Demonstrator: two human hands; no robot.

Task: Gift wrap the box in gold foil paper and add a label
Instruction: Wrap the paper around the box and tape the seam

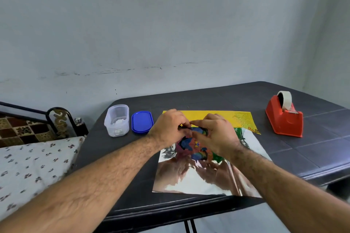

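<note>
Gold foil paper: a yellow-gold sheet is lying flat toward the table's far edge, its long axis running left to right along that edge; an embossed pattern is showing at its right end.
Silver sheet: a mirror-like sheet is lying nearer the table's front edge, just this side of the gold one, and the hands and box are being reflected in it.
Box: a multicoloured printed box is resting on the silver sheet near the middle of the table, its long axis running from the front edge toward the far edge; its far end is being covered by both hands.
Left hand: the fingers are being curled at the box's far top edge, where a small dark item is being pinched; what it is cannot be told.
Right hand: the fingers are being bent over the box's far right part and are gripping it.
Clear tub: an open plastic container is standing near the table's far left corner, with something white inside, too blurred to name.
Blue lid: it is lying flat just beside the tub, on its right.
Tape dispenser: a red dispenser with a roll of tape is standing toward the table's right edge, well apart from the sheets.
Table: a dark top is carrying everything.
</note>
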